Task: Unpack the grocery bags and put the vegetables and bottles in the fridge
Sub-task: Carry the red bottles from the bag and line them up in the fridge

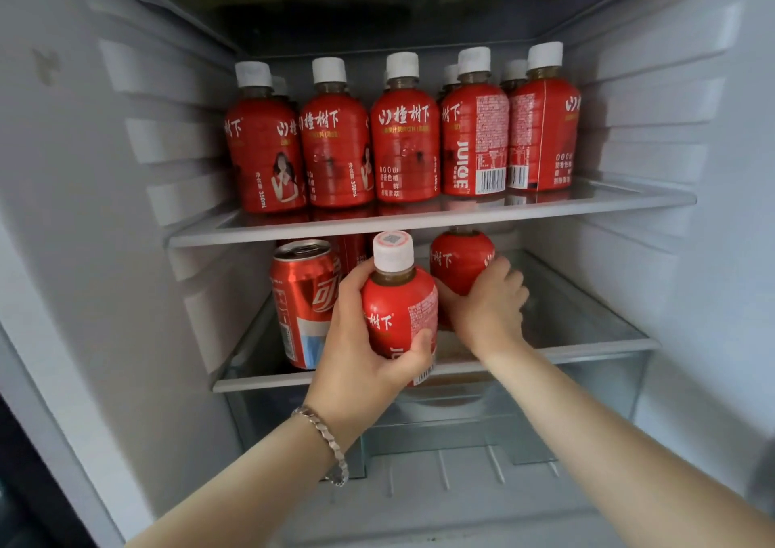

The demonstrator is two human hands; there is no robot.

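Observation:
I look into an open fridge. My left hand point(356, 337) grips a red juice bottle point(398, 308) with a white cap at the front edge of the lower glass shelf point(587, 348). Further in, my right hand point(488, 300) is wrapped around a second red juice bottle point(459, 260) standing on that shelf; its cap is hidden behind the upper shelf's edge. A red cola can point(302, 300) stands on the lower shelf, left of my left hand. Another red bottle shows partly behind the can.
The upper glass shelf point(419, 222) carries several red juice bottles point(404, 136) in rows. Below the lower shelf is a clear crisper drawer point(587, 400). Ribbed white fridge walls close in on both sides. Something green lies blurred on the topmost level.

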